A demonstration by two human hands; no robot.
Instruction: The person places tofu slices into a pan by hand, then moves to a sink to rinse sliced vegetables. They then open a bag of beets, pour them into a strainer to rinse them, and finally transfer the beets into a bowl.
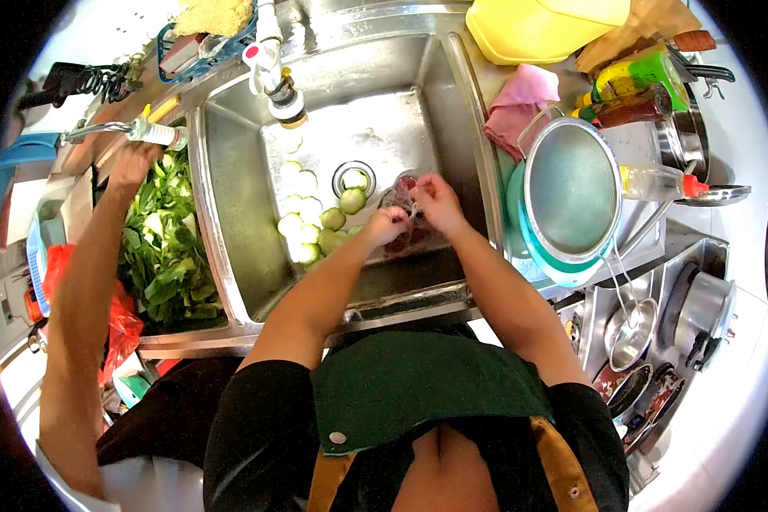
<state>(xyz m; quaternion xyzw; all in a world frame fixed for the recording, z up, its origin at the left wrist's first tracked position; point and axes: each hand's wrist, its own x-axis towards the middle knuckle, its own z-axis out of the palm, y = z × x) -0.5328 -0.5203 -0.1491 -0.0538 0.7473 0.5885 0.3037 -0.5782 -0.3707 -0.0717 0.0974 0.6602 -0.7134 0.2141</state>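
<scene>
Plastic bag [399, 242], clear and thin-walled, with dark red contents, at the centre of the frame in the right half of the steel sink [239, 179]. The hands are close together but apart from each other, each pinching the bag: the left hand [387, 224] at its left side, the right hand [437, 203] at its upper right, with a whitish gathered part between the fingertips. Whether that part is knotted cannot be told.

Handling, as judged: the film is soft, limp and probably slippery if wet, and tears easily under a hard pull; the load appears light and likely to shift within. The gathered part offers the surest fingertip hold, while the filled part is better supported from beneath than squeezed.

Immediately left of the bag, round green vegetable pieces [352, 201] lie near the drain, smooth and apt to roll or slide. Left of the frame, leafy greens [166, 243] fill a second basin; above them another person's hand [134, 166] is near a tap [158, 134]. Right of the sink, a mesh strainer [572, 188] rests over a turquoise bowl [517, 218], below a pink cloth [520, 107].
</scene>
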